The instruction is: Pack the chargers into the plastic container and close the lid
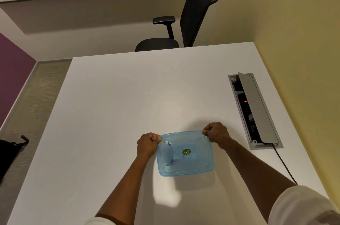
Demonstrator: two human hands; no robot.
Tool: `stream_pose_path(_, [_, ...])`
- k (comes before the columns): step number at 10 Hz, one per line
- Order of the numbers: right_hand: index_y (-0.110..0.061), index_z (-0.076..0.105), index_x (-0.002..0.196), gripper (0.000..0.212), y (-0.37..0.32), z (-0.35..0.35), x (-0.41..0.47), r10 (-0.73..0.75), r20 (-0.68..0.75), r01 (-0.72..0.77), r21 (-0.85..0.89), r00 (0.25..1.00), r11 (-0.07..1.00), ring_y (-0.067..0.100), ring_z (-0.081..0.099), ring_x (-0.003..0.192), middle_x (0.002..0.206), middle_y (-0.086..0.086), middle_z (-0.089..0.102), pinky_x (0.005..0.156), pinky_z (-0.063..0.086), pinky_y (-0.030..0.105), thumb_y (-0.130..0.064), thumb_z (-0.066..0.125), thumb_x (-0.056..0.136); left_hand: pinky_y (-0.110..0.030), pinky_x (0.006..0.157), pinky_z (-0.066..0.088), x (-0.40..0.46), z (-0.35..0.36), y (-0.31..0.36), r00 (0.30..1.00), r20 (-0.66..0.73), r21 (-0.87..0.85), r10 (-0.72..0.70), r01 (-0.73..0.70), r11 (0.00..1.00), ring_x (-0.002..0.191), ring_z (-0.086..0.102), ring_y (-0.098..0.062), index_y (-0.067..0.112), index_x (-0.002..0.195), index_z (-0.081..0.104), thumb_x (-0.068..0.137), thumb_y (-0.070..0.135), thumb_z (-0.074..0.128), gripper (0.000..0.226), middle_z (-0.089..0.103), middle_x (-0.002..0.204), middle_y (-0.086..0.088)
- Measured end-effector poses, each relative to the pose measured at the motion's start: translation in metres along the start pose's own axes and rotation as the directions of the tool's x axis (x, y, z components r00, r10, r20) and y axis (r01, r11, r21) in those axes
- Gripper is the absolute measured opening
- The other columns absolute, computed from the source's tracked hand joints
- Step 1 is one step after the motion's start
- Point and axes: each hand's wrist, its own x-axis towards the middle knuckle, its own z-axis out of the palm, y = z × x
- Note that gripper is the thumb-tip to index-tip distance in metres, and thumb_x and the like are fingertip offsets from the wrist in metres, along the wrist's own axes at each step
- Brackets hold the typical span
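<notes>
2 hands pinch the far corners of the blue plastic container (185, 153): the left hand (147, 144) is clamped on its far-left corner, the right hand (217, 132) on its far-right. The container sits on the white table (119, 105), lid on, with a green sticker (186, 151) at the lid's centre.

Translucent blue plastic container (185, 153), glossy and smooth, on a matt white counter (119, 105); brushed grey metal flap (257, 107) beside it.

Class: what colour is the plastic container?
Translucent light blue container, seen in the head view.
</notes>
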Motion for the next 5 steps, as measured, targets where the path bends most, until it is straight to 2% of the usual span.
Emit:
stream_pose_path(2, [-0.015, 0.066, 0.07, 0.013, 0.007, 0.003, 0.0, -0.016, -0.027, 0.016, 0.024, 1.0, 1.0, 0.024, 0.064, 0.078, 0.073, 0.001, 0.064, 0.075, 0.058, 0.038, -0.016, 0.073, 0.081, -0.048, 0.082, 0.059, -0.001, 0.0, -0.001, 1.0, 0.007, -0.034, 0.005, -0.005, 0.999, 0.073, 0.064, -0.021, 0.03, 0.07, 0.07, 0.082, 0.026, 0.073, 0.013, 0.074, 0.082, -0.001])
stream_pose_path(3, [-0.013, 0.066, 0.075, 0.009, 0.006, 0.007, -0.003, -0.064, -0.065, 0.065, 0.015, 0.996, 0.998, 0.025, 0.065, 0.085, 0.076, 0.001, 0.064, 0.072, 0.052, 0.034, -0.013, 0.07, 0.083, -0.044, 0.083, 0.059, -0.004, 0.001, -0.002, 0.999, -0.015, -0.039, 0.029, -0.03, 0.999, 0.075, 0.064, -0.021, 0.032, 0.068, 0.068, 0.084, 0.025, 0.071, 0.018, 0.071, 0.078, 0.003])
stream_pose_path(4, [-0.008, 0.063, 0.107, 0.02, 0.013, 0.023, -0.024, -0.229, -0.207, 0.215, -0.089, 0.951, 0.973, 0.028, 0.061, 0.105, 0.104, 0.009, 0.065, 0.081, 0.047, 0.033, -0.014, 0.064, 0.088, -0.032, 0.087, 0.048, -0.027, 0.012, 0.0, 0.985, -0.105, -0.009, 0.141, -0.142, 0.99, 0.095, 0.063, -0.022, 0.028, 0.087, 0.069, 0.088, 0.027, 0.061, 0.008, 0.068, 0.094, 0.002])
stream_pose_path(5, [-0.006, 0.049, 0.133, 0.047, 0.023, 0.036, -0.035, -0.384, -0.255, 0.326, -0.242, 0.888, 0.914, 0.03, 0.051, 0.123, 0.131, 0.012, 0.056, 0.101, 0.044, 0.039, -0.021, 0.061, 0.09, -0.03, 0.106, 0.039, -0.037, 0.024, -0.007, 0.961, -0.133, 0.104, 0.244, -0.231, 0.967, 0.127, 0.052, -0.018, 0.022, 0.128, 0.06, 0.094, 0.029, 0.056, 0.035, 0.058, 0.135, 0.0])
